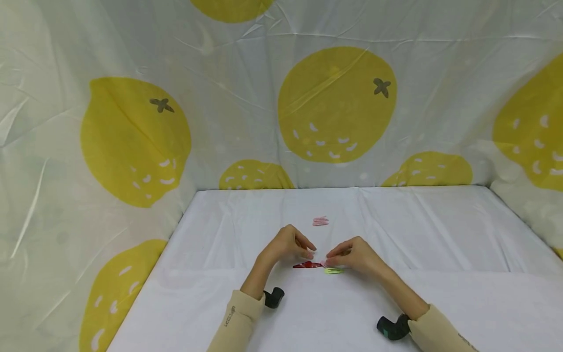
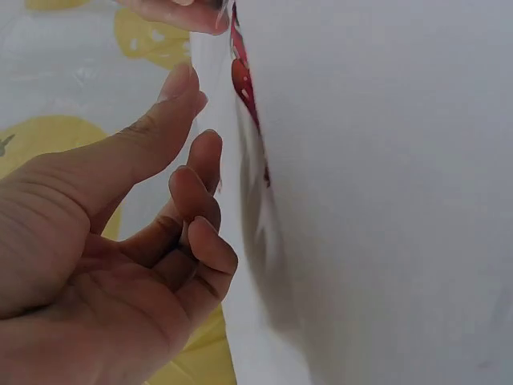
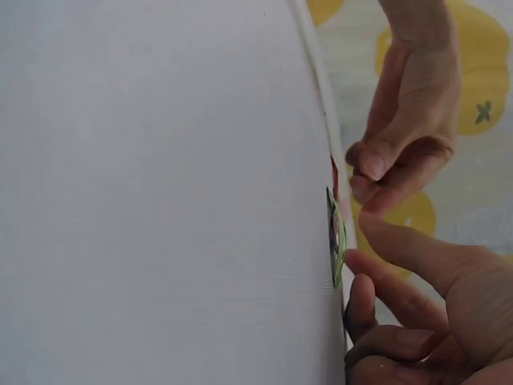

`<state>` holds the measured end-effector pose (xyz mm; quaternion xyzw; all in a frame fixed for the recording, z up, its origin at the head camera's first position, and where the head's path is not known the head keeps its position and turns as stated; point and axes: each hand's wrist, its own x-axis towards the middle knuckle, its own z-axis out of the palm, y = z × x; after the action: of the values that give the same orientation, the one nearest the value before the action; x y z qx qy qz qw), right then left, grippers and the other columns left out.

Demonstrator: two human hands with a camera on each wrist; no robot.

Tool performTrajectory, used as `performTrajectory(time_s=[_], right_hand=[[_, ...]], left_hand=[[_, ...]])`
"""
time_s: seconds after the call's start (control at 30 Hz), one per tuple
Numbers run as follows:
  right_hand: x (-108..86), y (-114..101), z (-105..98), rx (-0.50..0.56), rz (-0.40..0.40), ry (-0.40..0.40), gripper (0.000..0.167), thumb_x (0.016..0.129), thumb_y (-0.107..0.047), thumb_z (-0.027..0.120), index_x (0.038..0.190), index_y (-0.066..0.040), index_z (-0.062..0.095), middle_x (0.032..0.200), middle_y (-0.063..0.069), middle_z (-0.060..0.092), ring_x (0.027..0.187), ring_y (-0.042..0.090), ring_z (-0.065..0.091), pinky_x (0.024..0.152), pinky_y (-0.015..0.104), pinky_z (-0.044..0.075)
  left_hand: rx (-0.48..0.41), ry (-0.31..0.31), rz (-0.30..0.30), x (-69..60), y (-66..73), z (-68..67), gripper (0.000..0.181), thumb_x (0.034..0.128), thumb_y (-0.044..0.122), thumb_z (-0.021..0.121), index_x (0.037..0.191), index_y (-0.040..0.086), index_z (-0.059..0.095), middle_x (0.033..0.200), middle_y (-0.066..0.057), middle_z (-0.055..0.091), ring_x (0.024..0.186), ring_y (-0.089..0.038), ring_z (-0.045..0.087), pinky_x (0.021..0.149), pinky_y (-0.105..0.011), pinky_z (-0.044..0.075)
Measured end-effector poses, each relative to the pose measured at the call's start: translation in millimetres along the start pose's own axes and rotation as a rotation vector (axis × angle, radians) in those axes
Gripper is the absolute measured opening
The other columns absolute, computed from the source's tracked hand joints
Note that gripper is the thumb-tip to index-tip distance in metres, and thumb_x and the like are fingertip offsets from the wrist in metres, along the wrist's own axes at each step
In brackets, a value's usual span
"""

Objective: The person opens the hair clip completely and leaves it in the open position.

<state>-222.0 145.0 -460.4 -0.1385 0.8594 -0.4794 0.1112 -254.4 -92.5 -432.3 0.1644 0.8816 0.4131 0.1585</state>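
Observation:
On the white table lie a red hair clip (image 1: pixel 308 265) with a round red ornament and, beside its right end, a yellow-green hair clip (image 1: pixel 334 270). My left hand (image 1: pixel 288 243) hovers just behind the red clip, thumb and fingers loosely bent with nothing visible between them. Close to the green clip is my right hand (image 1: pixel 358 255); in the right wrist view its thumb and index finger are apart, with no object seen between them. A small pink item (image 1: pixel 324 263) shows at the right fingertips, too small to make out. Farther back lie several pink hair clips (image 1: pixel 320 221).
White cloth with light creases covers the table (image 1: pixel 440 234). A curtain (image 1: pixel 246 98) printed with yellow lemons hangs behind and at both sides. Black wrist devices (image 1: pixel 274 297) sit by each sleeve cuff.

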Motion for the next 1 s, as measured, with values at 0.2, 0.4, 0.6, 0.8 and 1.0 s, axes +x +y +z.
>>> performTrajectory(time_s=[0.2,0.4,0.6,0.8,1.0], right_hand=[[-0.8,0,6,-0.047,-0.030,0.030,0.012,0.078,-0.019,0.090,0.083,-0.011,0.083,0.085,0.001,0.077,0.074,0.012,0.061,0.063,0.022,0.046],[-1.8,-3,9,-0.058,0.000,0.054,0.012,0.080,-0.017,0.087,0.078,-0.009,0.079,0.081,-0.001,0.073,0.072,0.011,0.058,0.064,0.022,0.046],[1.1,-4,9,0.028,0.036,0.067,0.012,0.086,-0.017,0.081,0.085,-0.006,0.077,0.086,0.001,0.075,0.075,0.010,0.060,0.064,0.022,0.046],[1.6,-5,6,0.094,0.050,0.078,0.016,0.091,-0.021,0.079,0.093,-0.005,0.076,0.088,0.001,0.074,0.075,0.011,0.062,0.063,0.021,0.043],[1.6,-7,3,0.070,0.045,0.115,0.017,0.093,-0.022,0.077,0.092,-0.005,0.078,0.094,0.004,0.076,0.077,0.012,0.062,0.062,0.021,0.043]], left_hand=[[0.026,-0.006,0.057,-6.2,-4.1,8.7,0.014,0.0786,0.005,0.089,0.092,0.007,0.085,0.078,-0.004,0.076,0.069,-0.006,0.059,0.063,-0.021,0.048],[0.008,-0.025,0.113,-5.3,-1.3,11.6,0.012,0.0808,0.004,0.087,0.093,0.003,0.084,0.080,-0.009,0.078,0.067,-0.005,0.059,0.061,-0.019,0.047],[-0.022,0.007,0.167,-4.2,2.9,16.0,0.006,0.0854,0.007,0.084,0.091,0.004,0.084,0.090,-0.009,0.080,0.070,-0.003,0.061,0.062,-0.018,0.048],[-0.104,0.113,0.160,-4.4,4.3,16.9,0.005,0.0878,0.011,0.082,0.087,0.006,0.083,0.087,-0.007,0.077,0.070,-0.008,0.056,0.060,-0.020,0.045],[-0.187,0.162,0.176,-5.0,4.8,14.5,0.007,0.0879,0.010,0.082,0.093,0.005,0.083,0.087,-0.011,0.076,0.070,-0.013,0.055,0.059,-0.020,0.043]])
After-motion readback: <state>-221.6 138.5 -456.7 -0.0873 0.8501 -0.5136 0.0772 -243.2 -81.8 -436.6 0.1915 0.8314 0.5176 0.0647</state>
